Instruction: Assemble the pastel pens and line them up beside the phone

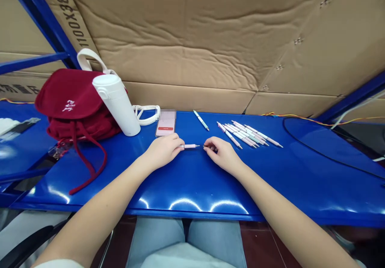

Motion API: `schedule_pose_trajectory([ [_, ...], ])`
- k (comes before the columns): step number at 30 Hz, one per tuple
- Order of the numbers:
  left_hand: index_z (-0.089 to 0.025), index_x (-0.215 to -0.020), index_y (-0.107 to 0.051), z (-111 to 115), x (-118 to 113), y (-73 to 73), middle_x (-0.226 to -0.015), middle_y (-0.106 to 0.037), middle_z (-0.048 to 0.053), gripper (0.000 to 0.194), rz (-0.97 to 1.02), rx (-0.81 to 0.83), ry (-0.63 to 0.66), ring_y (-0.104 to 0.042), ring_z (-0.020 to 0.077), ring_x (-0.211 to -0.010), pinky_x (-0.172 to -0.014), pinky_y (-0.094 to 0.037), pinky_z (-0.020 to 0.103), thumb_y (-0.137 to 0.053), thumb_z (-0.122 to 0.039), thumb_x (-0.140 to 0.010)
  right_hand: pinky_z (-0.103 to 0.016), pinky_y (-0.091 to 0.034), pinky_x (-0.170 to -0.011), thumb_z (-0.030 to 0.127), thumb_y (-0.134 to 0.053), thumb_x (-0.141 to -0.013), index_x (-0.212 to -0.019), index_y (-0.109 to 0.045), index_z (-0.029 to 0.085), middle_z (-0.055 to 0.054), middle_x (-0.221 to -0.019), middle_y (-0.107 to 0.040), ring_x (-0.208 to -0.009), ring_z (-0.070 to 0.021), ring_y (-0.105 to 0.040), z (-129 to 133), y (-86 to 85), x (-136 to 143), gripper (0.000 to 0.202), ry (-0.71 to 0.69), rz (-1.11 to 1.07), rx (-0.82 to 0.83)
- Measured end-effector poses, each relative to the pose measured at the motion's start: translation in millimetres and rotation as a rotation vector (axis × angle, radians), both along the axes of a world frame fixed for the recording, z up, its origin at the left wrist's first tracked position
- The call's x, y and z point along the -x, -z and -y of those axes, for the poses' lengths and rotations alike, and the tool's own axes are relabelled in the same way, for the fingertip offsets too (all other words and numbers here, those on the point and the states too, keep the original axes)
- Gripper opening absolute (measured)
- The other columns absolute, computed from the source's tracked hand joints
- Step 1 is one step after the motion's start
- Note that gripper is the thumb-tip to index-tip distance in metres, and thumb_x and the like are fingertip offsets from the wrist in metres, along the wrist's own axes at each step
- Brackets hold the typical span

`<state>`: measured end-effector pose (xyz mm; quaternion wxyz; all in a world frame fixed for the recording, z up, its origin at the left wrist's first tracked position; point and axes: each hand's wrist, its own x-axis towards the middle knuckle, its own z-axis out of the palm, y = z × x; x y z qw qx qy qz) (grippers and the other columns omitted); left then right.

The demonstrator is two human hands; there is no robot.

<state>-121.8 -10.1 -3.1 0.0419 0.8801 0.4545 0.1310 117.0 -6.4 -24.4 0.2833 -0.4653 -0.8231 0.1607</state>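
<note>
My left hand (164, 151) is closed around a pale pink pen (190, 146), whose thin tip points right. Just right of that tip is my right hand (221, 152), its thumb and fingertips pinched together. A tiny piece seems to show at those fingertips, too small to name, and a narrow gap separates it from the pen. Beyond my right hand lies a loose pile of several pink, white and mint pens (245, 135). One mint-green pen (201, 120) rests alone farther back, between the phone and the pile.
A phone (165, 124) lies behind my left hand. To the left stand a white bottle (117, 104) and a red backpack (75, 99), its cord trailing over the blue table (192, 187). A black cable (325, 152) curves across the right side. Cardboard (186, 39) walls the back.
</note>
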Motion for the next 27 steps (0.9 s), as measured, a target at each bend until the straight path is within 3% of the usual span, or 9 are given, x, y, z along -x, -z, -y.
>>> schedule_pose_trajectory([
  [16, -0.021, -0.104, -0.062, 5.4, -5.6, 1.8, -0.093, -0.057, 0.003, 0.025, 0.054, -0.009, 0.078, -0.057, 0.0145, -0.081, -0.068, -0.046, 0.024, -0.042, -0.031, -0.093, -0.028, -0.045, -0.063, 0.02, -0.05, -0.084, -0.084, -0.059, 0.019, -0.003, -0.077, -0.06, -0.066, -0.0143, -0.054, 10.7, -6.9, 10.0, 0.009, -0.06, -0.036, -0.017],
  [23, -0.02, -0.099, -0.062, 6.9, -7.4, -0.4, -0.092, -0.056, 0.004, 0.023, 0.11, -0.028, 0.1, -0.055, 0.015, -0.082, -0.068, -0.046, 0.025, -0.042, -0.029, -0.093, -0.03, -0.046, -0.069, 0.027, -0.04, -0.091, -0.08, -0.059, 0.019, -0.004, -0.077, -0.062, -0.073, -0.0164, -0.058, 8.2, -5.9, 8.0, 0.024, -0.117, -0.007, 0.041],
  [27, -0.02, -0.1, -0.062, 6.0, -7.4, 2.0, -0.092, -0.055, 0.003, 0.022, 0.131, -0.025, 0.113, -0.054, 0.0149, -0.083, -0.07, -0.046, 0.026, -0.043, -0.029, -0.092, -0.028, -0.047, -0.063, 0.033, -0.053, -0.085, -0.101, -0.055, 0.02, -0.002, -0.078, -0.06, -0.066, -0.0142, -0.055, 9.0, -5.4, 5.4, 0.021, -0.068, -0.073, 0.103],
])
